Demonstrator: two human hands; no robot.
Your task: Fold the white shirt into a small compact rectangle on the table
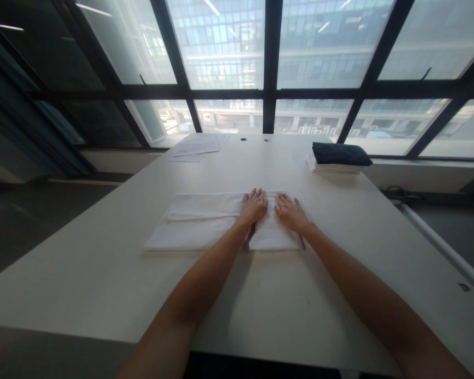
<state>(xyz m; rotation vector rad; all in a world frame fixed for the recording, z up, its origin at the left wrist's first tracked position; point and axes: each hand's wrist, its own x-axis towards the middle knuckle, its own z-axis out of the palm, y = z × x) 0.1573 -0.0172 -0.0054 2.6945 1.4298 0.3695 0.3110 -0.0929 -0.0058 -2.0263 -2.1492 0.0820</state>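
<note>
A white cloth [199,223] lies folded into a long strip on the white table [102,273], its upper edge doubled over. My left hand [254,206] rests flat on the cloth near its right part, fingers stretched out. My right hand [290,211] lies flat beside it, palm down, fingers apart, on the cloth's right end. Neither hand grips anything; both press on the fabric.
A stack of folded cloths [337,158], dark on top and white beneath, sits at the table's far right. Loose paper sheets [199,146] lie at the far left by the window. Two small dark spots [243,139] mark the far edge. A cable runs along the floor at right.
</note>
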